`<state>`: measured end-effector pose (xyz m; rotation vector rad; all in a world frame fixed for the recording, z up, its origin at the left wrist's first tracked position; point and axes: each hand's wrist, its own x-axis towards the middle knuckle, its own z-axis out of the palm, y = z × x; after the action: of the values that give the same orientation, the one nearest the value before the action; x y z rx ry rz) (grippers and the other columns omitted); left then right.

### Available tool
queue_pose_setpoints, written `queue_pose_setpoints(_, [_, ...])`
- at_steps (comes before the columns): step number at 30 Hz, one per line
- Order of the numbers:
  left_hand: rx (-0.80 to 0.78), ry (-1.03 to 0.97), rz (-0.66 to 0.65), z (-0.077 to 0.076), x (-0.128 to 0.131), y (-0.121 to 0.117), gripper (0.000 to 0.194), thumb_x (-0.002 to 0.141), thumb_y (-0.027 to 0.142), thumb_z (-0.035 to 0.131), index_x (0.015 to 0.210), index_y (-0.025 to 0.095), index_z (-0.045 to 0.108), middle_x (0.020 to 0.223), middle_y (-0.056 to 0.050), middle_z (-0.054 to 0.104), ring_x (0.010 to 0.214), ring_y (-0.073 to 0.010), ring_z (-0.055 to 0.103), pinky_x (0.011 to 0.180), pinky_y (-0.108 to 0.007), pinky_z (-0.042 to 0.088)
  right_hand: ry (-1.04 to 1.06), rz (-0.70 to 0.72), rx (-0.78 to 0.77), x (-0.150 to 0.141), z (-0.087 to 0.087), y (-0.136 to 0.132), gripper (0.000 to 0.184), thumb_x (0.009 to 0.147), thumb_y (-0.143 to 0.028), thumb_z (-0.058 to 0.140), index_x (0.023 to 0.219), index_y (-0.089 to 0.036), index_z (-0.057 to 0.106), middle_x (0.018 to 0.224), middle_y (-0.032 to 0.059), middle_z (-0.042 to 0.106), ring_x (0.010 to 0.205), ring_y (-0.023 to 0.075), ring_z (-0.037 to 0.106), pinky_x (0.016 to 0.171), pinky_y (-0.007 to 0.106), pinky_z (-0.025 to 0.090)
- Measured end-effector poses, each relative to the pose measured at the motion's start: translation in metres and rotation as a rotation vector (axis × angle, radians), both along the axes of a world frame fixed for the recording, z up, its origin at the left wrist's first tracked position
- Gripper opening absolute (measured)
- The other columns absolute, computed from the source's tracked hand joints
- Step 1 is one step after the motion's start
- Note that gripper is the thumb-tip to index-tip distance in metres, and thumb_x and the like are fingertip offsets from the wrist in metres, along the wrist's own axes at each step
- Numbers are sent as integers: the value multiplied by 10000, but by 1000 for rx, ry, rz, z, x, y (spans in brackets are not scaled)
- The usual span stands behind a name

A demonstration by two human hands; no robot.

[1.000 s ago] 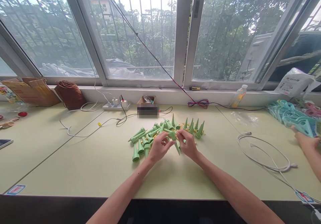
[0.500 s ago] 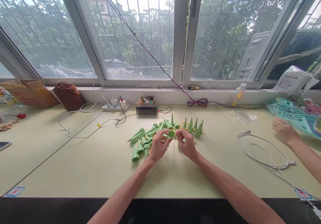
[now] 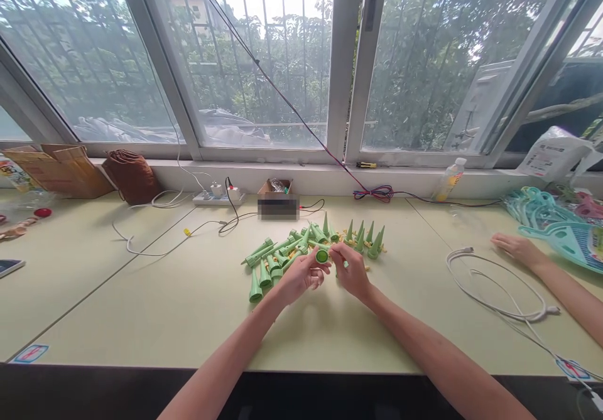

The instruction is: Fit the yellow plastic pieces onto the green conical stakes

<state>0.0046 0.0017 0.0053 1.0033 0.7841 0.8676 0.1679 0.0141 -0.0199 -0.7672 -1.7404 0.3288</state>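
A heap of green plastic cone spikes (image 3: 282,255) lies on the pale green table (image 3: 164,301), mixed with small yellow bits. Three or so spikes (image 3: 365,238) stand upright at the heap's right end. My left hand (image 3: 299,277) is closed round one green spike (image 3: 322,256) whose round open end faces me. My right hand (image 3: 351,271) is pinched just right of that open end, fingertips close to it; a small green piece shows between its fingers.
Another person's hand (image 3: 516,247) rests flat on the table at right, near a coiled white cable (image 3: 499,285) and teal plastic items (image 3: 560,225). A power strip (image 3: 219,197), small box (image 3: 277,200), bottle (image 3: 448,180), brown pouch (image 3: 132,175) and cardboard (image 3: 59,169) line the window sill.
My left hand turned the spike so its open end faces me and closed round it. The other person's hand slid left from the teal items onto the bare table.
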Motion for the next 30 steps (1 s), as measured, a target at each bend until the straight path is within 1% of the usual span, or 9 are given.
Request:
queue_pose_setpoints(6, [17, -9, 14, 0, -5, 2, 426, 752, 538, 749, 826, 129, 652, 805, -83, 638, 538, -59, 460, 435, -172, 360, -4, 39, 1, 0, 2, -1, 283, 1015, -311, 411, 795, -204, 554, 701, 18, 561, 595, 135, 488, 549, 255, 400])
queue_pose_setpoints(10, [56, -15, 24, -2, -8, 3, 404, 754, 507, 756, 749, 130, 609, 681, -34, 583, 508, -53, 440, 414, -168, 315, -30, 34, 20, 0, 2, -1, 274, 1014, -302, 410, 810, -204, 566, 720, 24, 579, 601, 138, 485, 560, 261, 400])
queue_pose_setpoints(13, [170, 39, 31, -2, -8, 1, 416, 775, 510, 736, 690, 143, 561, 553, 17, 504, 462, -65, 450, 410, -184, 334, -48, 17, 20, 1, 1, 0, 287, 1014, -313, 401, 803, -205, 562, 700, 20, 563, 588, 139, 472, 556, 260, 393])
queue_pose_setpoints(17, [415, 234, 91, -2, -6, -2, 374, 810, 471, 710, 690, 146, 570, 534, 19, 525, 428, -88, 500, 410, -209, 403, -66, 19, 26, 3, 1, 2, 271, 1000, -273, 423, 775, -200, 554, 681, 11, 554, 572, 130, 454, 544, 247, 378])
queue_pose_setpoints(21, [701, 378, 218, -6, -4, -3, 266, 850, 409, 664, 784, 151, 672, 764, -39, 589, 525, -102, 561, 386, -205, 451, -90, 26, 20, 4, -1, 5, 254, 988, -238, 431, 765, -197, 545, 682, 10, 563, 574, 128, 465, 537, 241, 362])
queue_pose_setpoints(23, [839, 455, 274, -10, -3, -3, 203, 879, 359, 628, 863, 177, 718, 910, -65, 608, 575, -95, 569, 427, -210, 496, -99, 21, 6, 4, -3, 6, 254, 988, -235, 426, 767, -197, 546, 685, 11, 569, 572, 127, 467, 535, 242, 360])
queue_pose_setpoints(25, [918, 523, 313, -12, -3, -3, 179, 897, 319, 600, 902, 201, 736, 1004, -76, 609, 593, -83, 566, 465, -212, 523, -101, 14, -11, 4, -4, 7, 250, 986, -237, 430, 771, -195, 551, 679, 9, 567, 559, 125, 459, 526, 242, 354])
queue_pose_setpoints(27, [917, 549, 337, -13, -2, -2, 185, 905, 317, 589, 920, 208, 738, 1084, -85, 591, 602, -76, 571, 461, -206, 527, -96, -4, -26, 3, -5, 7, 247, 987, -240, 437, 777, -193, 558, 660, 2, 551, 543, 121, 445, 518, 241, 342])
queue_pose_setpoints(30, [795, 490, 345, -11, 2, -3, 235, 895, 386, 602, 987, 201, 714, 1169, -106, 555, 616, -85, 589, 410, -199, 516, -80, -57, -22, 1, -5, 6, 249, 993, -249, 437, 790, -188, 567, 634, -10, 524, 532, 116, 427, 520, 240, 335])
